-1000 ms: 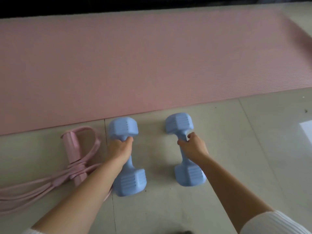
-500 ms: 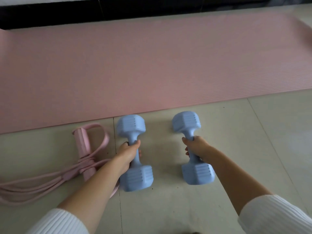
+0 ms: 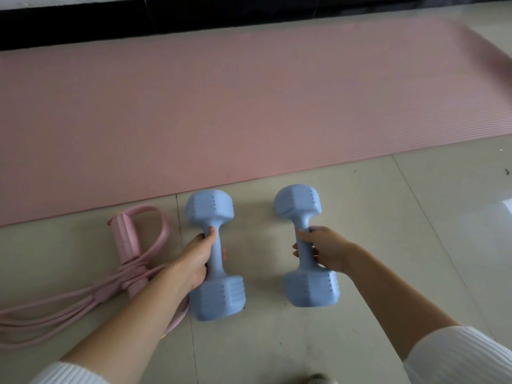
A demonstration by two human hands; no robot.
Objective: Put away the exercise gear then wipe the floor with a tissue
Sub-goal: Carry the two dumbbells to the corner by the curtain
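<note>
As fingers (image 3: 211, 232) of left hand (image 3: 194, 261), right hand (image 3: 328, 249) clamp two dumbbells (image 3: 209, 207) (image 3: 297, 202), one pink mat (image 3: 249, 106), one band (image 3: 126, 242)

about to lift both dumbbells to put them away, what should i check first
1. The left hand grips the left dumbbell by its handle: ok.
2. The right hand grips the right dumbbell by its handle: ok.
3. The two dumbbells lie apart, no clash: ok.
4. The pink resistance band is free of the left dumbbell: cannot tell; its loop runs under the left forearm, beside the near head.
5. Place to store them: cannot tell, none in view.
</note>
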